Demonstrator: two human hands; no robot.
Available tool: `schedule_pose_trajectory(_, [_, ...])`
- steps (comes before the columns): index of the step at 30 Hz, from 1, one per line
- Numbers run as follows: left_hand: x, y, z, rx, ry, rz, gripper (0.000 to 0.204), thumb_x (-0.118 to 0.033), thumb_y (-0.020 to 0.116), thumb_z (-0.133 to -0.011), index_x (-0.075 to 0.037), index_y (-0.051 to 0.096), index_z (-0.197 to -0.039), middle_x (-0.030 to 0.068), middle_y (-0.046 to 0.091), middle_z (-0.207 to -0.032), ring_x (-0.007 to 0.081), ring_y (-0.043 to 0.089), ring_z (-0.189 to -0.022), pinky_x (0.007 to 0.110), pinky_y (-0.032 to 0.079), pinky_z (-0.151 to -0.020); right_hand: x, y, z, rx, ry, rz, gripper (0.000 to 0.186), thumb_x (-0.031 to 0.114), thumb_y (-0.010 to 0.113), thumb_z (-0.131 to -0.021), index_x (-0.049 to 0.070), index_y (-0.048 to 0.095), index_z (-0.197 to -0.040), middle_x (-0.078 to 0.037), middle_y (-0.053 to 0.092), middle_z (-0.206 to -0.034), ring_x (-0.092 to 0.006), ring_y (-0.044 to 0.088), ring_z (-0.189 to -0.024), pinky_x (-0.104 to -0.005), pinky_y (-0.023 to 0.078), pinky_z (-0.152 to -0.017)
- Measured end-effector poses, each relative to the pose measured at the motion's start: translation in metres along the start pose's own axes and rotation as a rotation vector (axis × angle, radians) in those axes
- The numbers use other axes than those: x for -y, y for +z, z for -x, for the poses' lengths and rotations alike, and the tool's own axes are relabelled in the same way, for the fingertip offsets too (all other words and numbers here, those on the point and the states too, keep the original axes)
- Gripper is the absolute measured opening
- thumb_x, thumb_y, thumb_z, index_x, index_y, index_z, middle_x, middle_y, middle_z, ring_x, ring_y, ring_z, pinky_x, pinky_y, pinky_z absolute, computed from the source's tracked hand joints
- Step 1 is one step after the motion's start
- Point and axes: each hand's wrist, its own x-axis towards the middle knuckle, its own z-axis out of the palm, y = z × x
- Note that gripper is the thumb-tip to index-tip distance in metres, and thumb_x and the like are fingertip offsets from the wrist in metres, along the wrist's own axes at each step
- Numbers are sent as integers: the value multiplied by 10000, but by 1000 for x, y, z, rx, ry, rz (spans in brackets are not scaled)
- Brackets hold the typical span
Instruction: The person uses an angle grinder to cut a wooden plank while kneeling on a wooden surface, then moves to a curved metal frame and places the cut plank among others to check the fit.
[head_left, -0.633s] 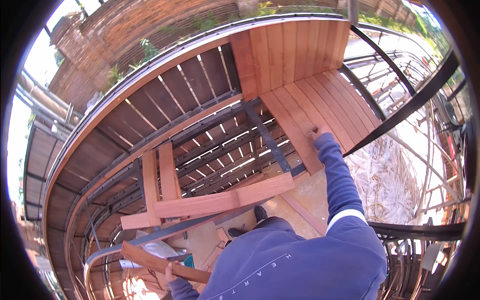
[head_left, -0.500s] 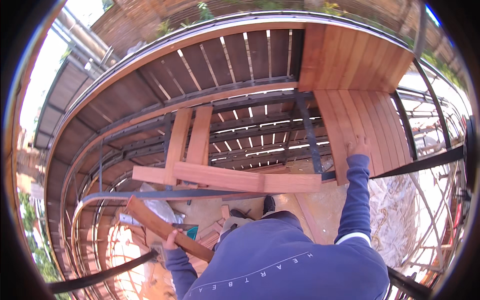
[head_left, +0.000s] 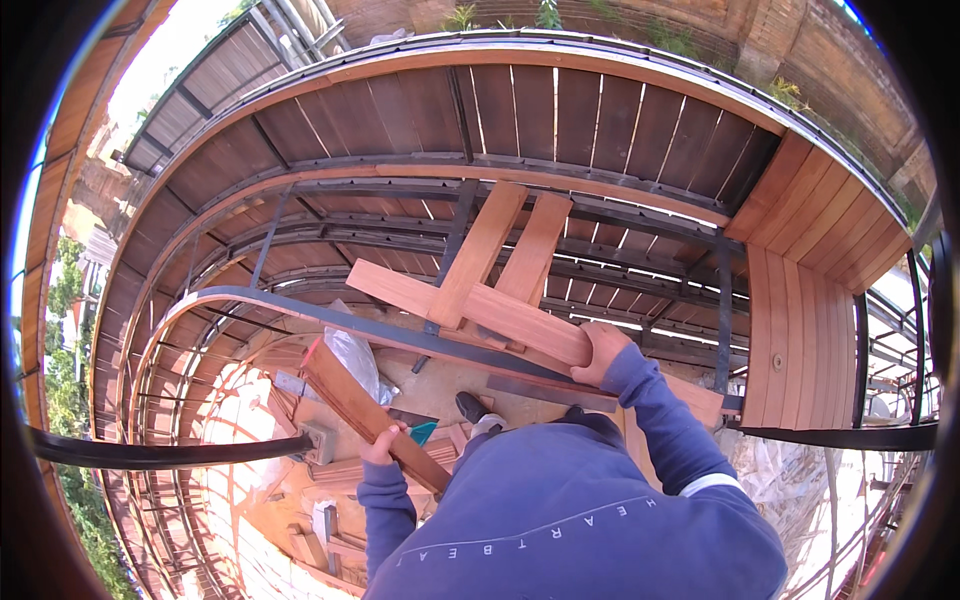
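My left hand (head_left: 380, 446) is closed around a reddish-brown wooden board (head_left: 345, 388), held slanting by my left side. My right hand (head_left: 604, 352) grips the right end of a light wooden plank (head_left: 520, 321) that rests on the dark metal frame. Two shorter planks lie crosswise by it, a left one (head_left: 489, 240) and a right one (head_left: 537, 242). Further right, another plank (head_left: 690, 393) lies along the frame's near rail, partly behind my right arm.
A finished-looking slatted wood panel (head_left: 775, 330) covers the frame's right end. A curved metal rail (head_left: 270, 300) runs in front of me. Below are a clear plastic bag (head_left: 355, 360), a teal object (head_left: 422, 433) and scattered wood offcuts. A black bar (head_left: 170, 452) crosses at left.
My right hand has left the slatted panel and come left onto the light plank's end. The view has shifted, so the frame appears farther right. My left hand still holds its board.
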Motion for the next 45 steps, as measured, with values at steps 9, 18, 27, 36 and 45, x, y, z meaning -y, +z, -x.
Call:
schedule_pose_trajectory(9, [-26, -55, -87, 81, 34, 85, 493, -102, 638, -731, 29, 523, -1192, 120, 600, -950, 226, 636, -810, 361, 536, -729, 38, 0, -39, -268, 318, -360, 643, 325, 810, -664, -49, 556, -1121, -196, 665, -998, -275, 670, -899, -359, 519, -809])
schedule_pose_trajectory(18, [-51, -76, -156, 383, 29, -35, 492, -59, 648, -730, 32, 522, -1197, 109, 616, -965, 209, 644, -851, 336, 513, -778, 105, 32, -100, -547, 557, -525, 646, 315, 781, -733, -79, 553, -1192, -224, 663, -1078, -303, 670, -958, -361, 520, -867])
schedule_pose_trajectory(27, [-60, -78, -186, 497, -12, -69, 499, -51, 652, -728, 25, 510, -1201, 103, 612, -975, 206, 639, -862, 334, 506, -792, 92, 6, -147, -346, 319, 12, 582, 363, 709, -792, -38, 591, -1197, -238, 565, -1211, -387, 567, -1105, -412, 458, -969])
schedule_pose_trajectory(36, [-54, -78, -182, 502, -44, -55, 511, -46, 651, -720, 26, 500, -1203, 113, 588, -1057, 220, 640, -861, 346, 512, -791, 141, 66, -70, -337, -84, 275, 493, 334, 753, -728, 43, 636, -1109, -127, 540, -1162, -317, 508, -1088, -444, 462, -923])
schedule_pose_trajectory(45, [-64, -53, -183, 575, -17, -80, 508, -40, 661, -723, 29, 512, -1203, 106, 598, -1039, 209, 637, -856, 335, 509, -786, 111, 90, -36, -585, -87, 78, 251, 71, 640, -802, 25, 652, -1049, -111, 669, -897, -306, 631, -853, -383, 526, -780])
